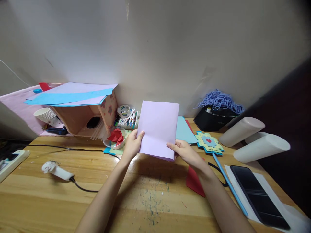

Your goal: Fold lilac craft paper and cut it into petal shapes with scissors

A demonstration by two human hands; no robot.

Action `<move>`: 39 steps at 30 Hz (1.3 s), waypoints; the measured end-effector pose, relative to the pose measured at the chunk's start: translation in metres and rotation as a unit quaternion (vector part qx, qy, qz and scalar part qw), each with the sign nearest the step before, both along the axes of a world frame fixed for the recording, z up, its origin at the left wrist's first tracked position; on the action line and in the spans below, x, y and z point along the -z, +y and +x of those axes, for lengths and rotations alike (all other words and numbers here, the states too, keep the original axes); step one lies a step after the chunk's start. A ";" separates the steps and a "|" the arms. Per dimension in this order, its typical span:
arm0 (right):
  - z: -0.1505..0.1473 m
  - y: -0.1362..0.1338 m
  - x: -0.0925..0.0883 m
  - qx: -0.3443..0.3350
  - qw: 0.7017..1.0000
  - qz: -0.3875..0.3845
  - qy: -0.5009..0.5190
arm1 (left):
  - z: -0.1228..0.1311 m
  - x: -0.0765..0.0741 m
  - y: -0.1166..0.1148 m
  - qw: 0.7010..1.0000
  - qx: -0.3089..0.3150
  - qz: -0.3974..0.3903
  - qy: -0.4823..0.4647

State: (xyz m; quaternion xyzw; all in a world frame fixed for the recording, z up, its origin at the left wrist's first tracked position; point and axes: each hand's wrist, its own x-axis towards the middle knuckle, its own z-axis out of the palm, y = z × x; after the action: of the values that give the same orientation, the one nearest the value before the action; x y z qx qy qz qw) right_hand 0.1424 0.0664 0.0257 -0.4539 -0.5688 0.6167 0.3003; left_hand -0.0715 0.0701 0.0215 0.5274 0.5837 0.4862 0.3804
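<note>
A folded lilac sheet of paper [159, 129] is held up above the wooden table, its face toward me. My left hand [133, 142] grips its lower left edge, thumb on the front and fingers behind. At the lower right corner my right hand [182, 149] pinches the paper, with its other fingers hidden behind. The bottom edge bows slightly near the right hand. Behind the paper's right side lies a light blue sheet [184, 131]. Under my right forearm is a piece of red paper [195, 181], partly covered.
Left on the table [136, 207] lie a white corded tool [58, 171] and a clear bowl with red paper [116, 136]. Behind stand a box [77, 119] topped with sheets and several markers [128, 119]. Rightward are a paper flower [209, 142], white rolls [262, 148] and a phone [259, 195].
</note>
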 end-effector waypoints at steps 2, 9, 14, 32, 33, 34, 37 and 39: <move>-0.001 -0.001 -0.001 -0.010 1.000 0.003 0.008 | -0.002 0.000 0.001 1.000 -0.006 0.006 -0.004; -0.002 -0.005 -0.004 -0.091 0.995 -0.026 0.034 | -0.006 -0.004 0.000 1.000 0.000 0.028 0.011; -0.002 -0.006 -0.005 -0.116 0.992 -0.047 0.010 | -0.007 -0.005 0.001 0.999 0.008 0.034 0.015; 0.008 -0.001 -0.002 -0.110 0.992 0.016 -0.066 | -0.016 -0.016 -0.001 0.993 0.112 -0.005 0.033; 0.008 -0.001 -0.002 -0.099 0.992 0.024 -0.077 | -0.017 -0.017 -0.002 0.991 0.125 -0.011 0.035; 0.009 0.000 -0.002 -0.092 0.992 0.028 -0.084 | -0.018 -0.017 -0.002 0.991 0.128 -0.017 0.029; 0.005 0.002 0.001 -0.061 0.993 0.029 -0.093 | -0.021 -0.015 0.001 0.997 0.061 -0.033 -0.022; 0.001 0.004 0.005 -0.020 0.996 0.033 -0.078 | -0.017 -0.010 0.005 0.995 -0.021 -0.030 -0.093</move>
State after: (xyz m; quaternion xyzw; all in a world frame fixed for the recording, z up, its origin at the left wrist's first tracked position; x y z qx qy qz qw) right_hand 0.1433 0.0699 0.0212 -0.4789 -0.6194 0.5664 0.2570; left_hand -0.0890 0.0747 0.0313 0.4556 0.5710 0.5236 0.4384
